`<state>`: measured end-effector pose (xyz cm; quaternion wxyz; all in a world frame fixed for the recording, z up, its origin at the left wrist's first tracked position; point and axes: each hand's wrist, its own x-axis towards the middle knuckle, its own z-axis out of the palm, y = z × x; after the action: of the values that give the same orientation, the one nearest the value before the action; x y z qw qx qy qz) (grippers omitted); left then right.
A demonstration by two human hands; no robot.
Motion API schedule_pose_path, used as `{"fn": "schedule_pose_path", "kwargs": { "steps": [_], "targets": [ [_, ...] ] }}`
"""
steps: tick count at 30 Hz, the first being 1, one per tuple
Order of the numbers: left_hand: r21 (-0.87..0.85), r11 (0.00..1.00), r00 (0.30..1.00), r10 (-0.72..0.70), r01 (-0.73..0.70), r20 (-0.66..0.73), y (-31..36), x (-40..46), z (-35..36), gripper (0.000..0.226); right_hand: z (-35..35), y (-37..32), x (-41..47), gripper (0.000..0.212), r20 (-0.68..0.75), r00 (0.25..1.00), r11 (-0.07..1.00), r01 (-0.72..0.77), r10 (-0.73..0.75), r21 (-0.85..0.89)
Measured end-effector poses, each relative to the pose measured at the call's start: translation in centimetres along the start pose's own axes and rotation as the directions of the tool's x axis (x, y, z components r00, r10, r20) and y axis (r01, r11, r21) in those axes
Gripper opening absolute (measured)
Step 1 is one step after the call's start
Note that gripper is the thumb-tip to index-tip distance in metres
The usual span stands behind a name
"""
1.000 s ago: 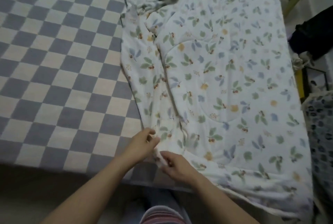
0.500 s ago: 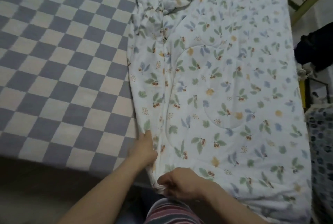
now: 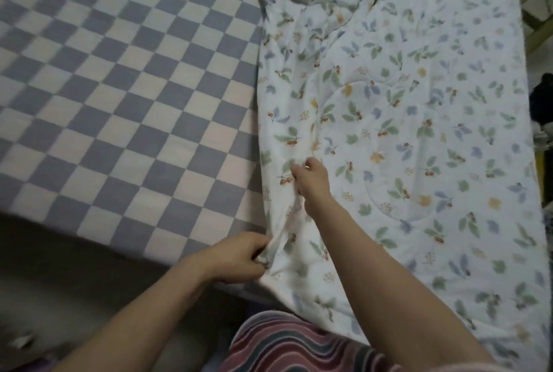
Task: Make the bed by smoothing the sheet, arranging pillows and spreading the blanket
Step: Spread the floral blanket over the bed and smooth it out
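Blanket [image 3: 404, 132] covers only the bed's three-o'clock half, bunched at twelve; sheet [image 3: 119, 87] lies flat, no pillows visible. Left hand [image 3: 239, 258] pinches the edge; right hand [image 3: 311, 180] grips a fold.

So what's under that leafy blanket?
The checkered sheet runs under the floral blanket's left edge. Whatever lies further beneath is covered. Both hands grip its edge.

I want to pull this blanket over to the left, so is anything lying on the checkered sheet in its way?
Nothing visible. The checkered sheet lies bare left of the floral blanket, whose near edge the left hand and right hand grip.
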<state>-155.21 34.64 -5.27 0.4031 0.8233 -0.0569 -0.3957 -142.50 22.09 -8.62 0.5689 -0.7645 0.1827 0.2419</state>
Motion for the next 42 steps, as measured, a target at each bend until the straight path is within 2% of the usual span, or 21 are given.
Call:
{"fn": "schedule_pose_path", "kwargs": {
  "steps": [2,4,5,6,7,9,10,12,14,16,17,19,21,23,25,30,33,35,37,40,42],
  "targets": [
    [-0.147,0.989,0.964,-0.042,0.003,-0.264,0.5,-0.9,-1.8,0.021,0.4,-1.5,-2.2,0.03,0.08,0.964,0.961,0.259,-0.252,-0.1],
    [-0.282,0.955,0.726,-0.128,-0.093,-0.675,1.4,-1.1,-4.6,0.018,0.8,-2.3,-5.4,0.033,0.308,0.862,0.837,0.483,-0.403,-0.256],
    [-0.305,0.939,0.618,-0.147,-0.157,-0.772,1.8,-0.7,-6.1,0.017,0.8,-2.5,-6.9,0.034,0.418,0.797,0.765,0.573,-0.436,-0.295],
    [-0.287,0.943,0.594,-0.136,-0.168,-0.793,2.3,-0.4,-7.4,0.021,0.8,-2.3,-8.5,0.033,0.51,0.734,0.712,0.638,-0.448,-0.292],
    [-0.214,0.97,0.638,-0.092,-0.117,-0.765,2.8,0.0,-8.3,0.033,0.9,-2.1,-9.9,0.029,0.588,0.664,0.669,0.696,-0.462,-0.26],
    [0.081,0.982,0.834,-0.098,0.168,-0.543,3.0,1.1,-9.2,0.066,1.1,-1.9,-12.4,0.027,0.7,0.533,0.588,0.784,-0.476,-0.197],
    [0.22,0.936,0.873,-0.149,0.276,-0.464,2.9,1.5,-9.1,0.074,1.2,-1.6,-13.2,0.028,0.735,0.485,0.554,0.813,-0.474,-0.179],
    [0.306,0.858,0.857,-0.252,0.413,-0.449,1.8,2.0,-8.7,0.055,1.5,-0.7,-14.3,0.022,0.787,0.43,0.527,0.834,-0.442,-0.16],
    [0.199,0.88,0.79,-0.261,0.431,-0.555,1.1,2.0,-8.5,0.009,0.9,-0.2,-14.0,0.012,0.826,0.459,0.568,0.794,-0.328,-0.216],
    [0.169,0.945,0.796,-0.13,0.281,-0.592,0.9,1.3,-8.2,0.013,-0.2,-0.4,-12.7,0.002,0.803,0.572,0.73,0.62,-0.17,-0.287],
    [0.169,0.969,0.807,-0.049,0.183,-0.589,1.1,0.7,-7.8,0.008,-0.8,-0.7,-11.8,0.004,0.736,0.662,0.843,0.47,-0.142,-0.26],
    [0.229,0.974,0.838,0.126,-0.001,-0.531,2.2,-1.0,-6.9,0.022,-1.7,-1.9,-9.6,0.013,0.46,0.884,0.989,0.129,-0.083,-0.07],
    [0.363,0.923,0.856,0.286,-0.125,-0.431,3.1,-2.2,-6.0,0.03,-2.5,-3.5,-6.5,0.025,0.205,0.978,0.989,-0.056,0.028,0.134],
    [0.486,0.848,0.852,0.403,-0.211,-0.334,4.2,-2.8,-5.6,0.037,-3.1,-5.5,-3.8,0.039,0.155,0.983,0.984,-0.123,0.103,0.126],
    [0.503,0.835,0.861,0.412,-0.225,-0.299,5.2,-3.3,-5.6,0.03,-2.9,-7.5,-2.4,0.045,0.176,0.975,0.988,-0.149,0.138,0.048],
    [0.423,0.864,0.84,0.429,-0.275,-0.331,6.0,-4.3,-6.9,0.012,-1.6,-7.7,-1.3,0.029,0.16,0.978,0.951,-0.079,0.132,-0.299],
    [0.396,0.896,0.889,0.336,-0.2,-0.311,5.8,-4.8,-7.9,0.009,-0.8,-6.7,-0.9,0.007,0.111,0.994,0.983,0.026,-0.006,-0.181],
    [0.269,0.956,0.908,0.212,-0.116,-0.361,5.6,-4.9,-8.7,0.01,-0.3,-7.1,-2.3,0.013,0.113,0.982,0.983,0.163,-0.153,-0.089],
    [0.005,0.997,0.851,0.069,-0.078,-0.52,5.1,-4.4,-9.7,0.03,0.3,-7.7,-5.0,0.012,0.231,0.916,0.941,0.339,-0.329,-0.004],
    [-0.379,0.923,0.762,-0.197,-0.068,-0.617,4.6,-3.2,-11.7,0.069,1.2,-8.2,-10.8,0.032,0.578,0.655,0.795,0.606,-0.486,-0.019],
    [-0.297,0.95,0.802,-0.247,0.091,-0.544,4.4,-2.7,-12.5,0.078,1.9,-7.3,-13.8,0.023,0.767,0.468,0.683,0.728,-0.439,-0.053]
  ]
}}
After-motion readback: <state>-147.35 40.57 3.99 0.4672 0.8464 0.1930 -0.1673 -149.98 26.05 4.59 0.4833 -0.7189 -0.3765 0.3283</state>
